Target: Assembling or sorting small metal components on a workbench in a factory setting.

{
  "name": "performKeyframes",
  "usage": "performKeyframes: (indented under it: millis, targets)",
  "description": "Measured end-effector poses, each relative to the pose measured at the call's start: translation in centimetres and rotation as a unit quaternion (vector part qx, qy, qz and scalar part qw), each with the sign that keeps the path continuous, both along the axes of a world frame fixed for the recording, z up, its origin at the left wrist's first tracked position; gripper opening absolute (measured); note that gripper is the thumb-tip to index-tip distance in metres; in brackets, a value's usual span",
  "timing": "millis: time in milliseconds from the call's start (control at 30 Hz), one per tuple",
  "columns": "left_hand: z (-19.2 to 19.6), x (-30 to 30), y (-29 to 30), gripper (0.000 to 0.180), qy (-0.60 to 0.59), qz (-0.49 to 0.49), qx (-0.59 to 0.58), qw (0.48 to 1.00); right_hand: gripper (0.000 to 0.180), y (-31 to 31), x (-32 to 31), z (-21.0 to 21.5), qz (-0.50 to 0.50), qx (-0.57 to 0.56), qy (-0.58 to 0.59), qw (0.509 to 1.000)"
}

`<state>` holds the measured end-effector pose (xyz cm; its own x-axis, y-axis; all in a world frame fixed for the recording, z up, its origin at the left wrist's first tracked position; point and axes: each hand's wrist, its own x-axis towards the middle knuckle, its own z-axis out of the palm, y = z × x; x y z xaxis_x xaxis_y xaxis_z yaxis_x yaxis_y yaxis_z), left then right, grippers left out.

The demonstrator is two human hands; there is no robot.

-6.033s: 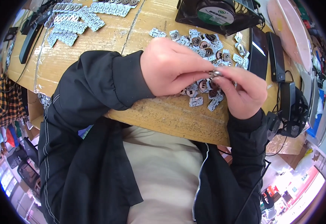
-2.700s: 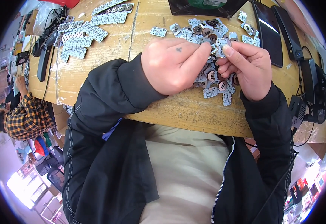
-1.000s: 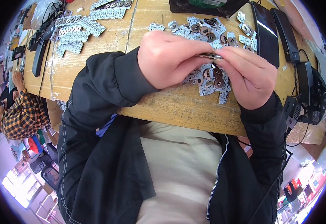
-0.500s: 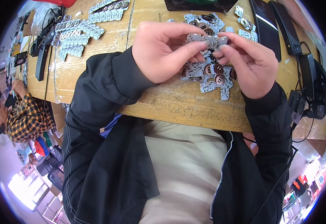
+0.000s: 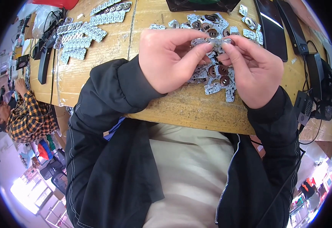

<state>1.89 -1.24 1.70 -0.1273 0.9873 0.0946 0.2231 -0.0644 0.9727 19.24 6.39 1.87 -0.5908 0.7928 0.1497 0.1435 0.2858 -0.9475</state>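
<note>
Between my two hands is a small grey-white circuit board strip [image 5: 216, 41], held up above the table. My left hand [image 5: 173, 57] pinches its left end with thumb and fingertips. At its right end, the thumb and fingers of my right hand [image 5: 251, 68] close on it. Part of the strip is hidden behind the thumbs. Below and beyond my hands lies a loose pile of circuit boards [image 5: 212, 88], several with round dark brown parts on them.
Rows of similar boards [image 5: 74, 43] lie at the left of the wooden table [image 5: 196, 110]. A black tray [image 5: 204, 5] stands at the far edge. Dark flat devices [image 5: 271, 30] and cables are at right. Another person in a checked shirt [image 5: 33, 119] sits at far left.
Both hands still hold the board strip. My right thumb has moved up onto the strip, and my right hand and wrist sit slightly lower. My left hand has shifted slightly right.
</note>
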Motion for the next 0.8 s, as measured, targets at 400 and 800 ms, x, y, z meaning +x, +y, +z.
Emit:
performKeyframes:
  millis: [400,800]
  targets:
    - [-0.9,-1.1,0.8,0.023,0.305,-0.009,0.23,0.924,0.024,2.9,0.4,-1.4,0.036,-0.194,0.089,0.976]
    - [-0.8,-1.0,0.8,0.026,0.334,0.002,0.299,0.894,0.023,3.1,0.8,-1.4,0.086,-0.22,0.083,0.968]
